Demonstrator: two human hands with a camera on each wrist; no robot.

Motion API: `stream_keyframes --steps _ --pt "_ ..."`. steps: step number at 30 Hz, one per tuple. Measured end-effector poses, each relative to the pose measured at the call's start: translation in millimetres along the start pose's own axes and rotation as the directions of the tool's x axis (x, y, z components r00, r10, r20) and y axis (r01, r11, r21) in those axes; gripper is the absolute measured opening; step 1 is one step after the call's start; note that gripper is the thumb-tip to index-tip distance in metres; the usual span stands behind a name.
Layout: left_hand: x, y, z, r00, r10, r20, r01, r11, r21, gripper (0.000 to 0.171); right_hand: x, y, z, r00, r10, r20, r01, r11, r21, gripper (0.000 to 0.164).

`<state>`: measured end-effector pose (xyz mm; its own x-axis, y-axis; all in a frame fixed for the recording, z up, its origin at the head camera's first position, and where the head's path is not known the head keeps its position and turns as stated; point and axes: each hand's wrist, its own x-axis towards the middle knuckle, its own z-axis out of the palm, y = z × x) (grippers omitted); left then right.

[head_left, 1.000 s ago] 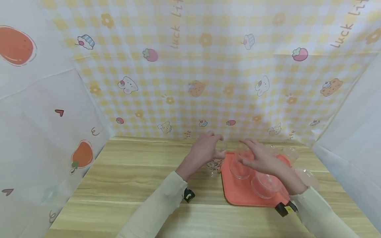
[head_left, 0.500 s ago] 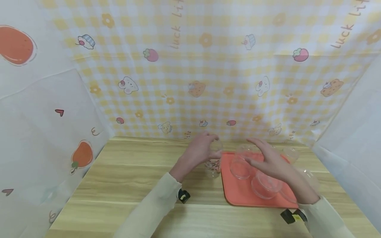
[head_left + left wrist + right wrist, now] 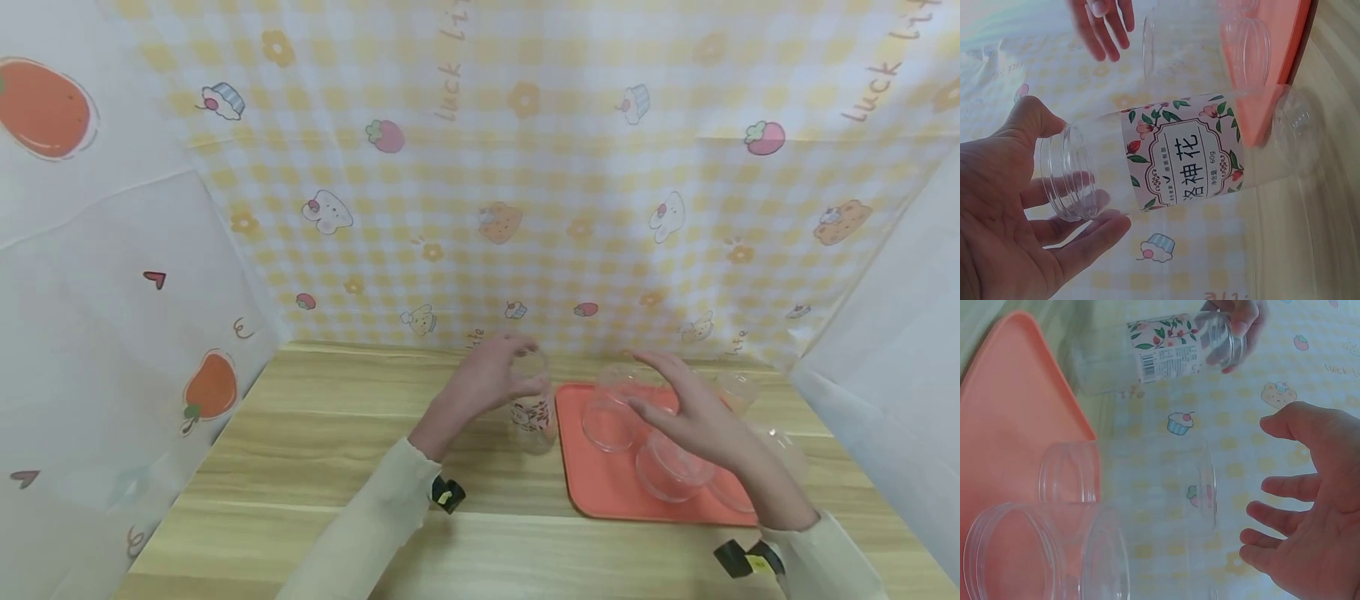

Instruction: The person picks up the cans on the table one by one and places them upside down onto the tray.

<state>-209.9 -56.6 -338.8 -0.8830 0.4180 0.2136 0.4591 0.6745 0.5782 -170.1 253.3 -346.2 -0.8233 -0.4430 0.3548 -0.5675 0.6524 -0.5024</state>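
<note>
My left hand (image 3: 491,371) holds a clear plastic jar (image 3: 1172,153) by its threaded neck, thumb on one side and fingers on the other. No lid is on the neck. A pink floral label with Chinese characters wraps the jar, which stands upright just left of the red tray (image 3: 600,500). Over the tray, my right hand (image 3: 697,417) hangs with thumb and fingers spread, holding nothing. Beneath and beside it, clear jars (image 3: 610,425) stand upside down on the tray. Another clear jar (image 3: 1016,556) shows close up in the right wrist view, without a label.
More clear containers (image 3: 780,454) stand at the tray's right side and back, partly hidden by my right arm. The wooden table (image 3: 337,425) extends left of the tray. A checked cloth (image 3: 480,167) hangs behind it, with white sheets (image 3: 112,375) at the sides.
My left hand has moved left with the labelled jar, away from the tray, and more of the jar shows. My right hand has drawn back to the right, away from the jars below it.
</note>
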Motion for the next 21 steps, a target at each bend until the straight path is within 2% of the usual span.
stream_keyframes --steps 3,10,16,21 --pt "-3.0 -3.9 -2.7 1.0 0.01 -0.014 -0.011 0.999 -0.049 0.057 -1 1 0 1.0 0.009 -0.014 -0.009 1.0 0.024 0.061" --pt "-6.6 -10.6 -5.1 1.0 -0.018 -0.02 0.015 0.986 -0.166 0.053 -3 1 -2 0.997 0.003 -0.073 0.001 0.998 0.062 0.06" --pt "-10.5 -12.4 -6.5 0.999 -0.02 -0.045 0.01 0.977 -0.215 0.05 -6 5 0 0.992 -0.021 -0.122 0.04 0.987 0.153 0.058" --pt "-13.8 -17.1 -5.2 0.997 -0.022 -0.068 0.003 0.965 -0.263 0.048 -10 9 0 0.99 0.001 -0.142 0.026 0.981 0.191 0.055"
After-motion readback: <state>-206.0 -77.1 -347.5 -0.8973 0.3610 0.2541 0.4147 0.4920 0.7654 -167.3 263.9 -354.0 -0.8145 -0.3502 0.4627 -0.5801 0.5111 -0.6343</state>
